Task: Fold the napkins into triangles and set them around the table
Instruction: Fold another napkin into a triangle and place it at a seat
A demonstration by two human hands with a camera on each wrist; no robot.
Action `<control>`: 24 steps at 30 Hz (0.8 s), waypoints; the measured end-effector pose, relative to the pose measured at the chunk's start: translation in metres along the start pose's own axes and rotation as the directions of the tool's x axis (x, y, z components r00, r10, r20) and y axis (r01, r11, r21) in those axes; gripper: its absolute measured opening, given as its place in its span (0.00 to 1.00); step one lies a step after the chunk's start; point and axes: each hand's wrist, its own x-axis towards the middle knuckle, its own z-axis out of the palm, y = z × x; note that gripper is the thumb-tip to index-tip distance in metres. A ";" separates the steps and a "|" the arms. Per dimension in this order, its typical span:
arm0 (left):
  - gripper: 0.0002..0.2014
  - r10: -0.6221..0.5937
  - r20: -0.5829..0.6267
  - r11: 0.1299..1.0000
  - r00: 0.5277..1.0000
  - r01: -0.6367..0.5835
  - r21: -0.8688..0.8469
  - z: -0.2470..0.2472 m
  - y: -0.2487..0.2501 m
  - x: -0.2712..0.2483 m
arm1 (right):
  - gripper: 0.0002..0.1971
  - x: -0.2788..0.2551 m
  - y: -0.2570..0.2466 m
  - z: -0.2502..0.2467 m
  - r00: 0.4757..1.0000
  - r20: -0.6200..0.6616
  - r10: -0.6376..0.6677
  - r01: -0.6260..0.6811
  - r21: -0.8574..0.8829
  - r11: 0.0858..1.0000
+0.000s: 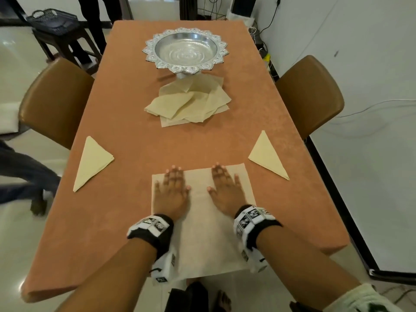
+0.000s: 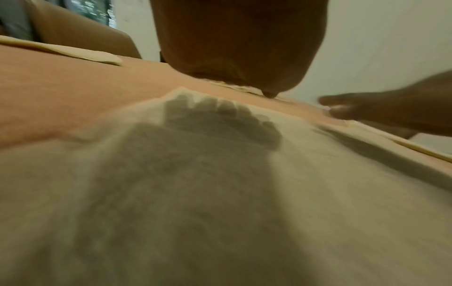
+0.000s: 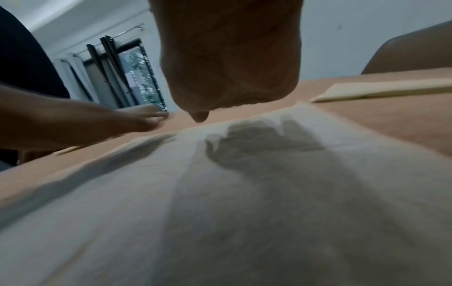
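Observation:
A cream napkin [image 1: 202,221] lies unfolded and flat at the near edge of the orange table [image 1: 135,122]. My left hand [image 1: 172,190] rests palm down on its left part, fingers straight. My right hand [image 1: 225,188] lies flat on its right part, fingers spread. Both wrist views show the same napkin [image 2: 220,193] [image 3: 220,193] with the hand's shadow on it. One folded triangle napkin [image 1: 92,161] lies at the left side, another triangle [image 1: 267,156] at the right. A loose pile of unfolded napkins [image 1: 191,102] sits further back, in the middle.
A silver pedestal bowl [image 1: 185,50] stands behind the pile. Brown chairs flank the table, one on the left [image 1: 54,100] and one on the right [image 1: 310,95]. A dark stool with a black basket [image 1: 56,21] is at the far left. Someone's leg [image 1: 27,176] is at the left edge.

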 end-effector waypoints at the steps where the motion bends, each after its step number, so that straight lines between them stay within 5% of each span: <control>1: 0.29 0.031 0.041 0.999 0.999 -0.030 -0.021 0.007 0.011 -0.004 | 0.33 -0.004 -0.012 0.008 0.999 0.036 -0.038 0.038 0.006 0.999; 4: 0.28 -0.028 0.081 0.999 0.996 0.031 -0.038 0.021 0.005 -0.004 | 0.38 -0.011 -0.005 0.025 0.998 0.064 -0.013 0.015 -0.022 1.000; 11: 0.30 -0.295 0.077 0.949 0.952 0.302 -0.096 -0.018 -0.074 0.003 | 0.34 -0.027 0.070 -0.001 0.949 0.040 0.314 -0.316 0.056 0.947; 15: 0.31 -0.101 -0.110 0.992 0.989 0.092 -0.090 -0.011 -0.035 -0.037 | 0.34 -0.058 0.028 0.007 0.978 -0.174 0.110 -0.100 0.065 0.993; 18: 0.35 0.041 -0.055 0.995 0.998 -0.046 -0.090 0.026 0.015 -0.091 | 0.36 -0.090 -0.016 0.040 0.985 -0.164 -0.058 0.072 0.077 0.994; 20: 0.36 0.010 0.002 0.996 1.000 -0.010 -0.084 0.051 0.028 -0.113 | 0.34 -0.104 -0.020 0.061 0.993 -0.110 -0.035 0.043 0.074 0.996; 24: 0.32 -0.040 -0.075 0.999 0.996 0.039 -0.013 0.067 -0.004 -0.123 | 0.32 -0.120 0.028 0.072 0.992 -0.119 0.039 -0.038 0.011 0.999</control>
